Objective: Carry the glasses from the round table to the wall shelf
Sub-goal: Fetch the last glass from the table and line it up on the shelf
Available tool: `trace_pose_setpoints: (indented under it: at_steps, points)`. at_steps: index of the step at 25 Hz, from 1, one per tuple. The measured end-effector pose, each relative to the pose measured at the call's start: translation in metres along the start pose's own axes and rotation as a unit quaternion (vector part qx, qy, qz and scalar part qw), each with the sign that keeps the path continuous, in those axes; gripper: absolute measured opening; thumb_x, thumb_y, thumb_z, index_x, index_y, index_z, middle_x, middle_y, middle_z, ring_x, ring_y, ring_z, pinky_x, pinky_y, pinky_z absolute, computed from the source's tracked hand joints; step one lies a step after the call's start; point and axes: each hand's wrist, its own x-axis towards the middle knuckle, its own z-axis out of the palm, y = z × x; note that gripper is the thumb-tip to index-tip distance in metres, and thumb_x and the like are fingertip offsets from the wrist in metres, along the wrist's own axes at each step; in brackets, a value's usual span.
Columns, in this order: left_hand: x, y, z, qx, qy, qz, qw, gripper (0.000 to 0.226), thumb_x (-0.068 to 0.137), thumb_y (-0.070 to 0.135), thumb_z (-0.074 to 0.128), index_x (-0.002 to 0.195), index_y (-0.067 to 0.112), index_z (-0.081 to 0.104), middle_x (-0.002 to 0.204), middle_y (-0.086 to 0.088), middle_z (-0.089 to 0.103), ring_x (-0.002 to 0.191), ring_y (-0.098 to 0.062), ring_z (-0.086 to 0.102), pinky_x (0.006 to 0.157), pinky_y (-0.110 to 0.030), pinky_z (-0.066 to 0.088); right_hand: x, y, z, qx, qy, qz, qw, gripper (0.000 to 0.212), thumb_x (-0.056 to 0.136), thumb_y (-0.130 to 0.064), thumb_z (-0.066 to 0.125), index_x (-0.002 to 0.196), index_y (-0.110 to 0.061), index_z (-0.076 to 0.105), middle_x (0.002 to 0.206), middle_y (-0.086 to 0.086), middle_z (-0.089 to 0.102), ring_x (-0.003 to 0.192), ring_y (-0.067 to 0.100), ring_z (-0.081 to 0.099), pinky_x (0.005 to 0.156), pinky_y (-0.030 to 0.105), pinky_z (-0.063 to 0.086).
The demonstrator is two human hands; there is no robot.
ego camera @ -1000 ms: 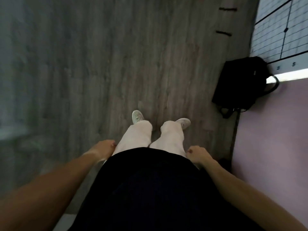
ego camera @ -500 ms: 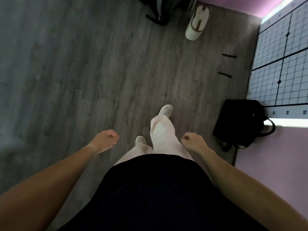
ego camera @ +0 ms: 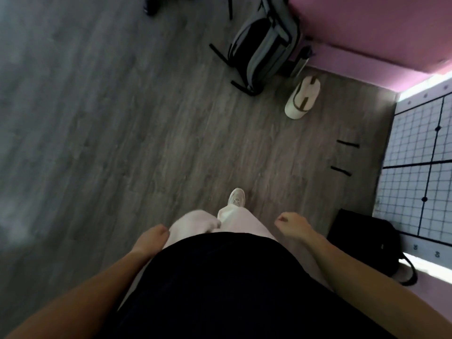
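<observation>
Glasses are nowhere seen; left hand (ego camera: 151,238) and right hand (ego camera: 292,225) are loosely curled, gripping nothing. Tripping is risked ahead: beyond the forward shoe (ego camera: 236,197), a backpack (ego camera: 264,45) and cap (ego camera: 302,99) lie on the floor.

The person wears a black top (ego camera: 220,285) with bare forearms, pale pink wide-leg trousers (ego camera: 234,221), and an off-white lace-up shoe (ego camera: 236,197) showing toward twelve o'clock.
</observation>
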Motion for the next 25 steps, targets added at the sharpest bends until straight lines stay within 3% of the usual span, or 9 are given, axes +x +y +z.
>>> trace_pose_setpoints:
  at_steps: [3, 7, 12, 14, 17, 19, 22, 25]
  points:
    - [0.033, 0.069, -0.075, -0.05, 0.069, 0.02, 0.996, 0.021, 0.093, 0.02, 0.05, 0.084, 0.011, 0.066, 0.106, -0.015, 0.07, 0.104, -0.032, 0.064, 0.087, -0.034, 0.047, 0.035, -0.045, -0.083, 0.019, 0.04, -0.01, 0.999, 0.027, 0.094, -0.028, 0.049, 0.102, -0.013, 0.07, 0.113, 0.01, 0.07, 0.111, 0.032, 0.061, 0.093, 0.035, 0.046]
    - [0.046, 0.121, -0.115, -0.14, 0.056, 0.062, 0.987, 0.012, 0.088, 0.025, 0.059, 0.077, 0.024, 0.066, 0.08, 0.003, 0.073, 0.083, -0.022, 0.069, 0.085, -0.035, 0.053, 0.067, -0.092, -0.139, -0.028, 0.019, -0.014, 0.999, 0.026, 0.094, -0.03, 0.049, 0.101, -0.014, 0.068, 0.107, 0.008, 0.069, 0.103, 0.029, 0.062, 0.09, 0.036, 0.048]
    - [0.095, 0.151, -0.19, -0.138, 0.091, 0.11, 0.98, 0.009, 0.085, 0.031, 0.063, 0.083, 0.027, 0.07, 0.088, 0.004, 0.071, 0.084, -0.015, 0.065, 0.08, -0.031, 0.048, 0.116, -0.193, -0.172, -0.036, 0.016, -0.019, 0.999, 0.022, 0.092, -0.031, 0.051, 0.097, -0.017, 0.068, 0.098, 0.004, 0.067, 0.093, 0.025, 0.061, 0.081, 0.031, 0.046]
    - [0.126, 0.151, -0.238, -0.188, 0.066, 0.095, 0.975, 0.008, 0.084, 0.031, 0.065, 0.083, 0.024, 0.069, 0.084, 0.001, 0.072, 0.081, -0.018, 0.066, 0.08, -0.033, 0.052, 0.127, -0.231, -0.17, -0.024, 0.005, -0.011, 1.0, 0.021, 0.09, -0.029, 0.052, 0.096, -0.017, 0.068, 0.097, 0.004, 0.068, 0.093, 0.026, 0.061, 0.081, 0.031, 0.047]
    - [0.18, 0.128, -0.337, -0.193, 0.056, 0.078, 0.977, 0.022, 0.079, 0.026, 0.066, 0.083, 0.005, 0.069, 0.087, -0.02, 0.072, 0.077, -0.02, 0.061, 0.082, -0.043, 0.054, 0.147, -0.309, -0.197, -0.01, 0.068, -0.035, 0.997, 0.018, 0.089, -0.03, 0.053, 0.093, -0.019, 0.067, 0.1, 0.005, 0.069, 0.093, 0.026, 0.061, 0.075, 0.029, 0.041]
    - [0.205, 0.107, -0.399, -0.174, 0.078, 0.049, 0.98, 0.014, 0.087, 0.016, 0.066, 0.083, 0.004, 0.07, 0.088, -0.022, 0.072, 0.071, -0.02, 0.061, 0.077, -0.04, 0.053, 0.157, -0.363, -0.227, -0.001, 0.088, -0.052, 0.995, 0.019, 0.087, -0.033, 0.05, 0.091, -0.022, 0.066, 0.096, 0.0, 0.068, 0.089, 0.022, 0.06, 0.074, 0.03, 0.043]
    - [0.229, 0.096, -0.449, -0.185, 0.098, 0.006, 0.978, 0.013, 0.09, 0.012, 0.063, 0.084, 0.004, 0.071, 0.081, -0.021, 0.071, 0.06, -0.023, 0.06, 0.067, -0.032, 0.049, 0.166, -0.409, -0.251, 0.029, 0.056, -0.045, 0.997, 0.023, 0.083, -0.036, 0.047, 0.089, -0.024, 0.066, 0.09, -0.002, 0.068, 0.086, 0.02, 0.062, 0.076, 0.033, 0.048]
    - [0.247, 0.131, -0.459, -0.154, 0.049, 0.007, 0.987, 0.012, 0.091, 0.015, 0.062, 0.085, 0.008, 0.071, 0.089, -0.02, 0.072, 0.081, -0.034, 0.069, 0.071, -0.031, 0.048, 0.178, -0.428, -0.265, 0.044, 0.045, -0.021, 0.998, 0.02, 0.084, -0.032, 0.05, 0.089, -0.023, 0.068, 0.09, -0.003, 0.069, 0.087, 0.019, 0.062, 0.08, 0.033, 0.049]
